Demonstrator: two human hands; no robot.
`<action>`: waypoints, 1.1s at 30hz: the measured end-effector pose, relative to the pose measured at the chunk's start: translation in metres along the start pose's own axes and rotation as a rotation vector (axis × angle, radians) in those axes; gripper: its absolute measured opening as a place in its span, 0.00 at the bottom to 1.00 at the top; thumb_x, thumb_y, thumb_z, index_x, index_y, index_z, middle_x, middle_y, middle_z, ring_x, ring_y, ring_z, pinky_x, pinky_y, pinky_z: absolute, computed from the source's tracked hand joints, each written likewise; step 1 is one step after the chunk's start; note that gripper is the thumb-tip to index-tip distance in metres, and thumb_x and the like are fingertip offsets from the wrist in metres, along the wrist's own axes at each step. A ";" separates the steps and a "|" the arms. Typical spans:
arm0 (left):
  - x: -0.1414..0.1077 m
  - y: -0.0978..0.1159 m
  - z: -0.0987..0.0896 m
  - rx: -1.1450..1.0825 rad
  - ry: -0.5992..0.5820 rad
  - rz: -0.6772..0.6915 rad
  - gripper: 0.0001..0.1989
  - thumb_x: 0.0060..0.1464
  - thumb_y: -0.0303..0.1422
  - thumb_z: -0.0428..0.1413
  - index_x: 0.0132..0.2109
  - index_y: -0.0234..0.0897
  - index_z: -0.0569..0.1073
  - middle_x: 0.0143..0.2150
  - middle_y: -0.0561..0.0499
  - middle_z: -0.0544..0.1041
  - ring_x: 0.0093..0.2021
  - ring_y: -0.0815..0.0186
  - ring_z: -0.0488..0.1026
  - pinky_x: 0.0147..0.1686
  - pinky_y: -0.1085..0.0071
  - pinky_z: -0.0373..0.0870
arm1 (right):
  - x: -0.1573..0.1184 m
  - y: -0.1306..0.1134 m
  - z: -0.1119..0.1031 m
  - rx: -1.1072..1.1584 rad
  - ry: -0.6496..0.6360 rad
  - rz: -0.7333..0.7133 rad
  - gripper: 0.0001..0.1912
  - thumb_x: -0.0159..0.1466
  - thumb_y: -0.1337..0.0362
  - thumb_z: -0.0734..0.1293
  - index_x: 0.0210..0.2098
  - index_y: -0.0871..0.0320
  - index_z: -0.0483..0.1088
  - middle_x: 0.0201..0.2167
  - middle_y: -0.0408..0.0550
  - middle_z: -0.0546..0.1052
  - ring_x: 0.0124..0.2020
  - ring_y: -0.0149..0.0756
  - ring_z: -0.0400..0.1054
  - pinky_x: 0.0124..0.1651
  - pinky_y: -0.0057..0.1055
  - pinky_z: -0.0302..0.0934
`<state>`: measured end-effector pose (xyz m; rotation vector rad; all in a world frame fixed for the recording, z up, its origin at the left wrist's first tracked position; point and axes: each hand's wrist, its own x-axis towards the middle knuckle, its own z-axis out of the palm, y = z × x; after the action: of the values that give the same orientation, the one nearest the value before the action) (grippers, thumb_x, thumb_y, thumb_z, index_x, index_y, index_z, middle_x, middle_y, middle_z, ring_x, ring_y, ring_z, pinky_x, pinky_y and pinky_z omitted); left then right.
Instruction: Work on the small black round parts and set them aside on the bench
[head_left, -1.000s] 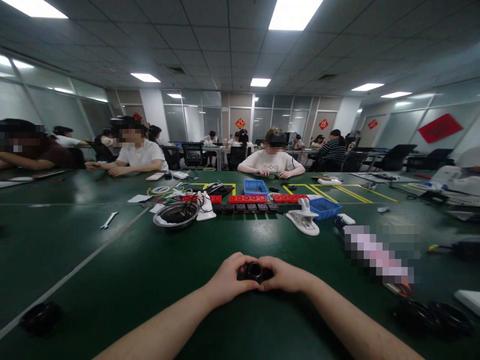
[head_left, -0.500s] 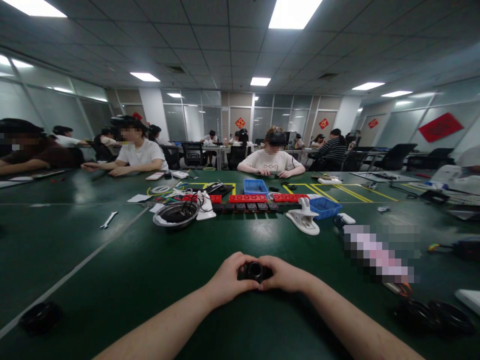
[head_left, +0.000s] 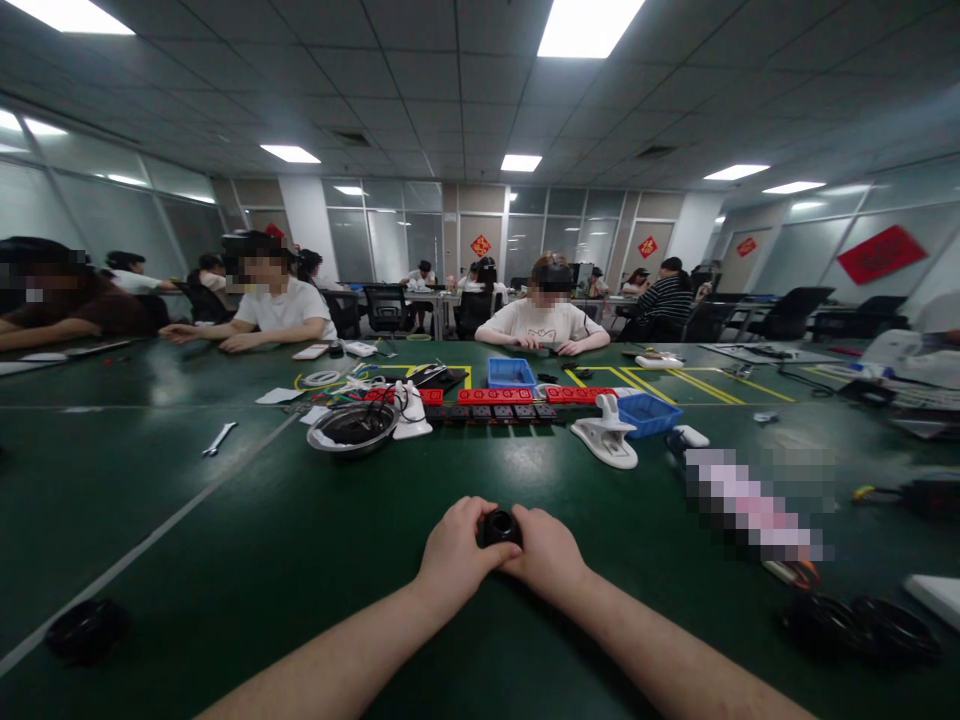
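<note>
A small round black part with a hole in its middle is gripped from both sides, low over the green table. My left hand curls around its left side, its thumb across the near edge. Against the right side presses my right hand, whose thumb runs under or beside the left thumb. The palms hide the lower part of the piece, and its exact kind cannot be made out.
A black ring-shaped part lies at the left, with two black rings at the right. Farther off are a wrench, a metal bowl, a white clamp, blue bins and red strips. People sit opposite.
Both hands have turned and drawn closer together around the black part. The part has shifted slightly up and left, and its opening now faces more upward.
</note>
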<state>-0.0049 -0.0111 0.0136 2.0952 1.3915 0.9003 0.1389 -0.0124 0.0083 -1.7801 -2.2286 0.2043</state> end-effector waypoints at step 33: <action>0.006 -0.008 -0.011 -0.167 -0.260 0.153 0.19 0.42 0.36 0.57 0.45 0.42 0.67 0.34 0.54 0.63 0.33 0.68 0.62 0.31 0.74 0.58 | 0.008 0.026 -0.027 0.489 -0.332 -0.370 0.13 0.50 0.66 0.66 0.36 0.60 0.65 0.32 0.43 0.67 0.34 0.33 0.60 0.36 0.27 0.54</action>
<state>-0.0162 -0.0022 0.0174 2.1233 1.0014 0.7411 0.1697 -0.0001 0.0277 -1.1219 -2.3983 0.9278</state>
